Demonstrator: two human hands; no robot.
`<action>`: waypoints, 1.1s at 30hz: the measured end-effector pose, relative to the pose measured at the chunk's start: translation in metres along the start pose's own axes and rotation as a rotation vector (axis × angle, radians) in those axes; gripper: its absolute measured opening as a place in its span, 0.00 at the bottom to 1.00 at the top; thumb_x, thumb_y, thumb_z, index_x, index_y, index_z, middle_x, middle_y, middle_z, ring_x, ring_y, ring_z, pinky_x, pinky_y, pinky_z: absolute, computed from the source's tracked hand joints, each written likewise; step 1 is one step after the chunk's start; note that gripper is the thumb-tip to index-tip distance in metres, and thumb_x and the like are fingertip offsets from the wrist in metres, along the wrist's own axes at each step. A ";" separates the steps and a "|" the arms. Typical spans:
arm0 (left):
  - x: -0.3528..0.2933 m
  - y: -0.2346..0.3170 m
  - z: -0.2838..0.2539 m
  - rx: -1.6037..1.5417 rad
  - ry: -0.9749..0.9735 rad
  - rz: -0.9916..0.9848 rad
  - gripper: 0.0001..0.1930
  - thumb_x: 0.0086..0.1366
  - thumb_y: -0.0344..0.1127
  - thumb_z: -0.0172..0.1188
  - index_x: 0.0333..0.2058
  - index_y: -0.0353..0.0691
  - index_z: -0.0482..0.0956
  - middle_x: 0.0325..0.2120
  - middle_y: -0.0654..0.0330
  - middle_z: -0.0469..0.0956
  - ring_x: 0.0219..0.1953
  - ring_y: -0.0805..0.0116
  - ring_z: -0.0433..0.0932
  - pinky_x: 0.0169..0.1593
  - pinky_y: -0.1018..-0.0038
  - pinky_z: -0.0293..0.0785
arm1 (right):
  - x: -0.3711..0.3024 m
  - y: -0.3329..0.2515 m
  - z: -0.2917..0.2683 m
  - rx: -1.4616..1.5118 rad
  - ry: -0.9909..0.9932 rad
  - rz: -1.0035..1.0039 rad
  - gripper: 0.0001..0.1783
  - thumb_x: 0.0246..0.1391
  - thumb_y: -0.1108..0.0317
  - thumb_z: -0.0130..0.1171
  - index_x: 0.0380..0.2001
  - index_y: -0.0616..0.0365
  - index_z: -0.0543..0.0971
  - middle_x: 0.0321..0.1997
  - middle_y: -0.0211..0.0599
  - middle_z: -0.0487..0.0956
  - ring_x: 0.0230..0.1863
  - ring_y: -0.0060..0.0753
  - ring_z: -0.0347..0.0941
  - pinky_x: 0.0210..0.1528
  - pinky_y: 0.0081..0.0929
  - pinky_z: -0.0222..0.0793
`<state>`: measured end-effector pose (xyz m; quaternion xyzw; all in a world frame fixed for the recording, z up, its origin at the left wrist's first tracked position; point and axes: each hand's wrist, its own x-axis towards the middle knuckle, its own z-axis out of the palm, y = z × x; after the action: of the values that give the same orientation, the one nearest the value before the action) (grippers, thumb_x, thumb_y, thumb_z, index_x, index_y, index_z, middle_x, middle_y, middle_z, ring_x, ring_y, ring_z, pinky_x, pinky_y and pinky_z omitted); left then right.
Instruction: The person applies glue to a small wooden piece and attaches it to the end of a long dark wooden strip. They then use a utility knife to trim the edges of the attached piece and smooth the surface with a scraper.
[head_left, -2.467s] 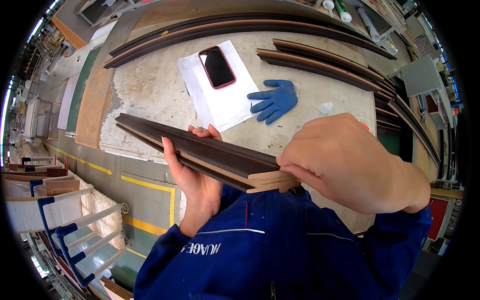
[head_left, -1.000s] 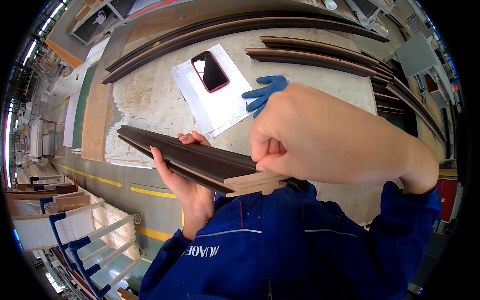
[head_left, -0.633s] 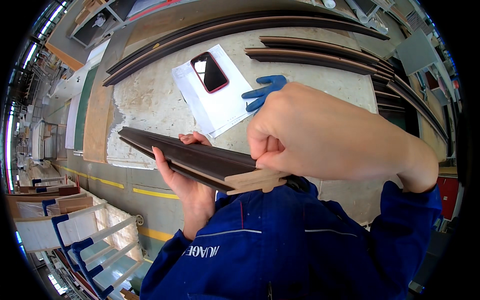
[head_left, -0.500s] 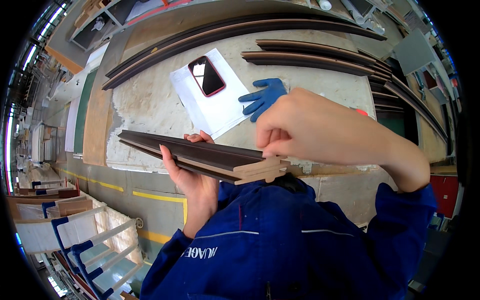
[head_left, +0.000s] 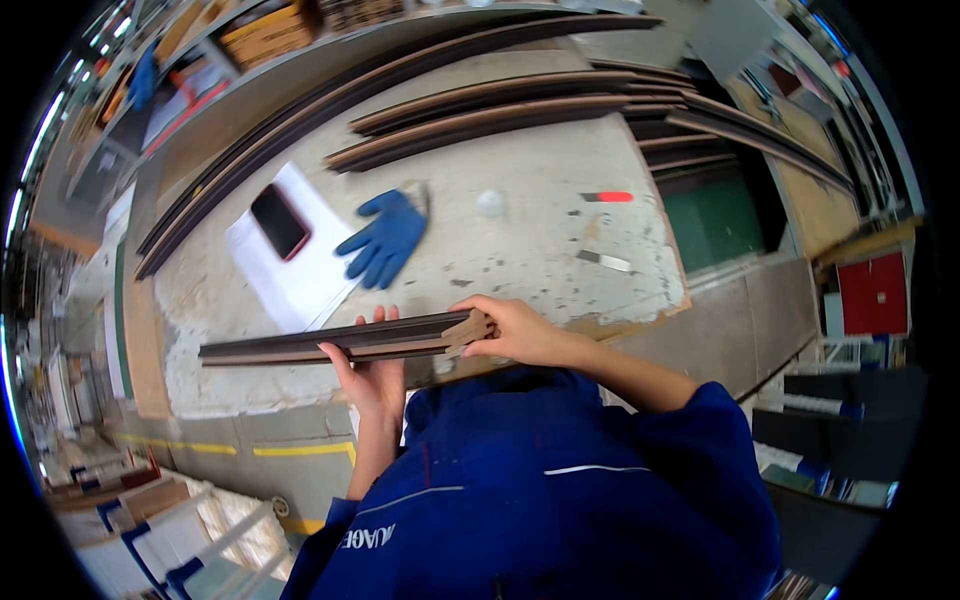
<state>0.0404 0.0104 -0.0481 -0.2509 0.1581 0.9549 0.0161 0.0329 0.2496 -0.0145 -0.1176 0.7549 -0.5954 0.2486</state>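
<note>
Cradling the dark moulding (head_left: pixel 290 345) from below, the left hand (head_left: pixel 375 382) has its thumb up the near side and its fingers up the far side, parted only about as wide as the piece; that hold probably carries much of the weight. The right hand (head_left: pixel 525 333) is closed on the pale cut end (head_left: pixel 468 328), forefinger and thumb on opposite sides, I'd say to steady it; its other fingers I can't make out from here. The piece sits crosswise before the body, at the near edge of the bench (head_left: pixel 545 240), where both hands meet it comfortably. Farther over, a blue glove (head_left: pixel 385 238) lies with its fingertips at the edge of the papers (head_left: pixel 290 285), perhaps because bare skin feels an edge better. A phone (head_left: pixel 281 220) rests on those sheets and may stop them sliding, while other dark strips (head_left: pixel 480 120) lie along the far side, presumably out of the elbows' way
</note>
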 end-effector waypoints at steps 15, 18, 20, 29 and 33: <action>0.014 -0.041 -0.006 1.006 0.006 -0.520 0.47 0.68 0.70 0.43 0.52 0.18 0.68 0.45 0.34 0.78 0.45 0.50 0.82 0.52 0.65 0.80 | -0.025 0.105 -0.057 -0.704 0.399 -0.332 0.25 0.39 0.56 0.74 0.40 0.55 0.80 0.43 0.36 0.74 0.51 0.44 0.68 0.55 0.38 0.65; 0.020 -0.040 -0.005 1.007 0.010 -0.535 0.47 0.67 0.71 0.43 0.50 0.19 0.69 0.44 0.35 0.79 0.44 0.51 0.83 0.51 0.65 0.80 | -0.029 0.111 -0.074 -0.695 0.369 -0.379 0.26 0.41 0.57 0.73 0.44 0.55 0.79 0.47 0.39 0.76 0.53 0.46 0.68 0.56 0.40 0.64; 0.016 -0.038 -0.007 1.011 0.025 -0.524 0.47 0.66 0.72 0.43 0.50 0.19 0.70 0.43 0.35 0.79 0.43 0.52 0.83 0.50 0.66 0.81 | -0.038 0.122 -0.109 -0.644 0.465 -0.327 0.25 0.47 0.58 0.69 0.47 0.58 0.79 0.51 0.44 0.77 0.55 0.49 0.69 0.58 0.43 0.64; 0.002 -0.042 0.012 1.109 -0.070 -0.596 0.43 0.71 0.69 0.36 0.50 0.23 0.72 0.43 0.39 0.80 0.43 0.55 0.83 0.50 0.66 0.80 | -0.048 0.163 -0.247 -1.039 1.019 0.034 0.21 0.49 0.69 0.67 0.48 0.57 0.76 0.50 0.39 0.76 0.59 0.45 0.65 0.57 0.44 0.63; -0.013 -0.037 0.041 1.370 -0.216 -0.581 0.33 0.75 0.58 0.43 0.48 0.26 0.75 0.41 0.43 0.82 0.40 0.59 0.84 0.46 0.68 0.80 | -0.051 0.152 -0.256 -0.881 0.943 0.072 0.14 0.49 0.68 0.68 0.40 0.55 0.78 0.48 0.36 0.77 0.56 0.46 0.67 0.53 0.42 0.66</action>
<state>0.0366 0.0586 -0.0187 -0.1213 0.6420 0.6194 0.4353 -0.0374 0.5290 -0.1053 0.0911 0.9602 -0.2087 -0.1617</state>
